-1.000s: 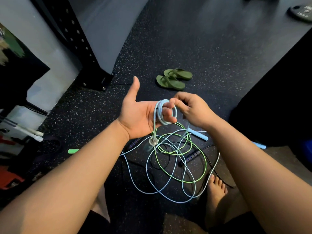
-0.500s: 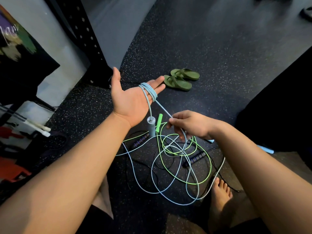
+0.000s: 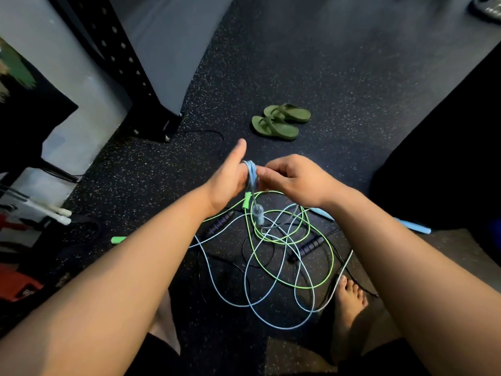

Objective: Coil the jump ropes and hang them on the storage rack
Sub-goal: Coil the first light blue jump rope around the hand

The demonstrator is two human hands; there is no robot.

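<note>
A light blue jump rope [image 3: 250, 173] is wound in a few loops around the fingers of my left hand [image 3: 229, 180], whose thumb points up. One of its handles [image 3: 258, 214] dangles just below the hand. My right hand [image 3: 294, 179] pinches the blue cord right beside the loops. The rest of the blue rope [image 3: 252, 299] lies on the floor, tangled with a bright green rope [image 3: 320, 283] and a black rope with dark ribbed handles [image 3: 307, 246]. The storage rack's black perforated upright [image 3: 122, 63] stands at the upper left.
A pair of green flip-flops [image 3: 279, 122] lies on the speckled rubber floor beyond my hands. My bare foot [image 3: 348, 302] stands by the tangle. A light blue handle [image 3: 414, 226] lies right, a green handle [image 3: 118, 239] left. Clutter lines the left wall; a dark block stands right.
My right hand rose from the floor tangle back up to my left hand, bringing another turn of blue cord to the fingers. My left hand turned from palm-up to edge-on.
</note>
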